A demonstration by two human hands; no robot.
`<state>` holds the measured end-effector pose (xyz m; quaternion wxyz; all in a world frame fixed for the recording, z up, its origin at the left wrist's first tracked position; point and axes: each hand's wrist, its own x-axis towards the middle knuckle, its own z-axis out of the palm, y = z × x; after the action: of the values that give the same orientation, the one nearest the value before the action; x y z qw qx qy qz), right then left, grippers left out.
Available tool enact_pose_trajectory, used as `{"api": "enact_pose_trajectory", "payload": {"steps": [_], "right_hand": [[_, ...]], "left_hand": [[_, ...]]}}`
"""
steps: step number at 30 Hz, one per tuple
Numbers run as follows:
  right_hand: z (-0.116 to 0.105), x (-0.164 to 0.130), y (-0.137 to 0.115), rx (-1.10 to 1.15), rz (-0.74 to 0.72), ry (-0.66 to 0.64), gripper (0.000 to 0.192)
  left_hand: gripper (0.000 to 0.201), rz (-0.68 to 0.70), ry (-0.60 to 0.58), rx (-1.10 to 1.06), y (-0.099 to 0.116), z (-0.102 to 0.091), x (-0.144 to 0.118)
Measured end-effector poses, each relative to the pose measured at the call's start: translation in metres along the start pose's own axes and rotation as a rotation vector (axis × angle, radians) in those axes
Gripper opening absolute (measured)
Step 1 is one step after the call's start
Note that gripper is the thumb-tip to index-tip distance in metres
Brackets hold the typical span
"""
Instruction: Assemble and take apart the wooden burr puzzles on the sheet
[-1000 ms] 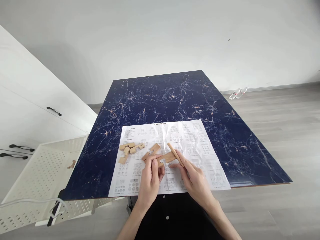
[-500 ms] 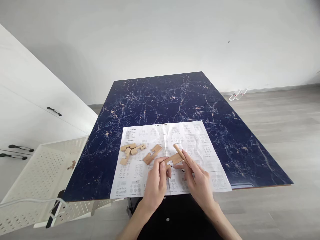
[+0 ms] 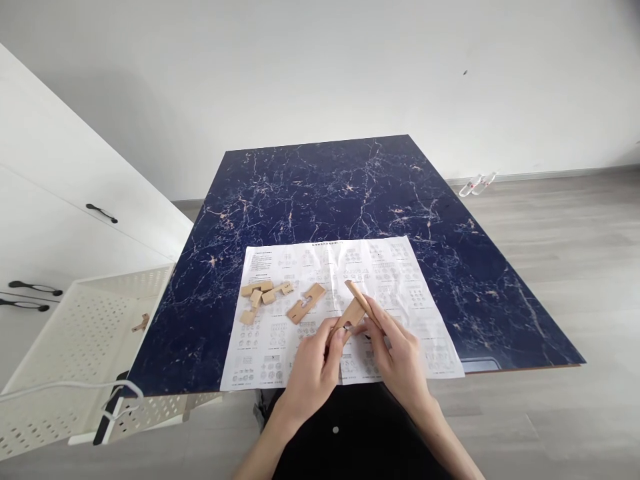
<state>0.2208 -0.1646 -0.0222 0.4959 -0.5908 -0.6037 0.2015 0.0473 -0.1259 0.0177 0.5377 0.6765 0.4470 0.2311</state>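
Over the printed sheet (image 3: 415, 333) my left hand (image 3: 316, 360) pinches the near end of a flat notched wooden puzzle piece (image 3: 351, 313). My right hand (image 3: 397, 347) grips a narrow wooden puzzle stick (image 3: 361, 297), which lies slanted against the far end of the notched piece. Whether the two are locked together I cannot tell. Left of my hands, a loose notched wooden piece (image 3: 306, 304) rests on the paper. Further left is a small pile of wooden puzzle pieces (image 3: 260, 295), some with printed numbers.
The sheet lies along the near edge of a dark blue marbled table (image 3: 310, 193). A white perforated basket (image 3: 60, 353) with a white cable (image 3: 75, 385) stands at the left, by a white cabinet (image 3: 60, 200). Clear bottles (image 3: 477, 184) are on the floor at the right.
My left hand has turned and drawn closer to the right, tilting the notched piece more steeply. The right hand keeps its hold on the stick. The view has shifted slightly.
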Motion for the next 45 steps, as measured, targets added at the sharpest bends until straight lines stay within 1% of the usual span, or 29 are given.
{"api": "enact_pose_trajectory", "payload": {"steps": [4,9,12,16,23,27,30,36,45], "right_hand": [[-0.002,-0.001,0.001,0.038,0.035,-0.019,0.047],[-0.005,0.000,0.001,0.037,-0.005,-0.089,0.055],[-0.005,0.001,0.001,0.026,-0.023,-0.107,0.058],[-0.006,-0.001,0.002,0.032,-0.025,-0.102,0.059],[-0.010,-0.001,0.002,0.023,-0.029,-0.134,0.060],[-0.008,0.000,0.000,-0.015,-0.030,-0.109,0.056],[-0.004,0.000,-0.002,-0.023,-0.023,-0.094,0.057],[0.000,-0.002,-0.005,-0.075,-0.050,-0.003,0.055],[-0.002,-0.004,-0.002,-0.042,-0.072,-0.039,0.057]], "left_hand": [[0.041,-0.010,-0.005,-0.044,0.000,-0.004,0.001],[0.040,-0.005,0.029,-0.043,-0.001,-0.003,0.000],[0.040,-0.007,0.031,-0.041,-0.002,-0.002,-0.001],[0.040,-0.009,0.011,-0.037,-0.003,-0.004,0.000],[0.041,-0.051,-0.066,-0.038,0.001,-0.015,0.003],[0.043,-0.039,-0.046,-0.021,0.002,-0.013,0.004],[0.043,-0.022,-0.030,-0.016,0.001,-0.011,0.004],[0.041,-0.017,-0.066,-0.014,0.004,-0.012,0.004],[0.042,-0.008,-0.099,-0.042,0.002,-0.015,0.002]]}}
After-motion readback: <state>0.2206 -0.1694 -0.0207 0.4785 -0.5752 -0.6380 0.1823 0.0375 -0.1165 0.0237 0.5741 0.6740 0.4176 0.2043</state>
